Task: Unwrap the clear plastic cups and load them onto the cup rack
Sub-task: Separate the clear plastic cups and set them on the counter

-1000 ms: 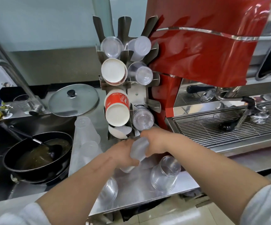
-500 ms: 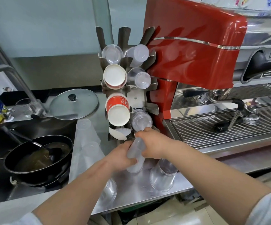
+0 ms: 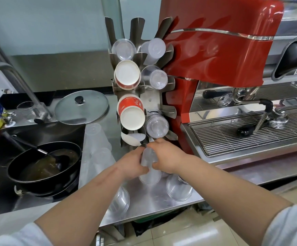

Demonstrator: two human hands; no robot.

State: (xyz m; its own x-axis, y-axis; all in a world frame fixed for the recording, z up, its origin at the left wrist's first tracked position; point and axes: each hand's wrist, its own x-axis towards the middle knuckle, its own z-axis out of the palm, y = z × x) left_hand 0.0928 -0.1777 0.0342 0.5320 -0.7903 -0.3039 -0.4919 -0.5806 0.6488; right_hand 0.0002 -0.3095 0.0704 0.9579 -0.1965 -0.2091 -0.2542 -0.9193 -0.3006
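Observation:
My left hand point(image 3: 132, 165) and my right hand point(image 3: 167, 158) both grip a short stack of clear plastic cups point(image 3: 149, 167), held upright just above the steel counter, below the cup rack point(image 3: 149, 100). The steel rack stands against the red machine and holds clear cup stacks point(image 3: 157, 124) on its right side and red-and-white paper cups point(image 3: 130, 112) on its left. A tall wrapped sleeve of frosted cups point(image 3: 96, 144) stands left of my hands. Two more clear cup stacks lie on the counter, one point(image 3: 178, 188) to the right, one point(image 3: 120, 199) under my left forearm.
A red espresso machine point(image 3: 215, 50) with a drip grate point(image 3: 242, 132) fills the right side. On the left a sink holds a black pan point(image 3: 43, 162) with a ladle. A pot lid point(image 3: 81, 107) and a faucet point(image 3: 19, 86) stand behind. The counter's front edge point(image 3: 153, 213) is near.
The cup stack in my hands has dropped a little and turned more upright. My hands have closed in nearer to each other around it. The view has tilted up slightly.

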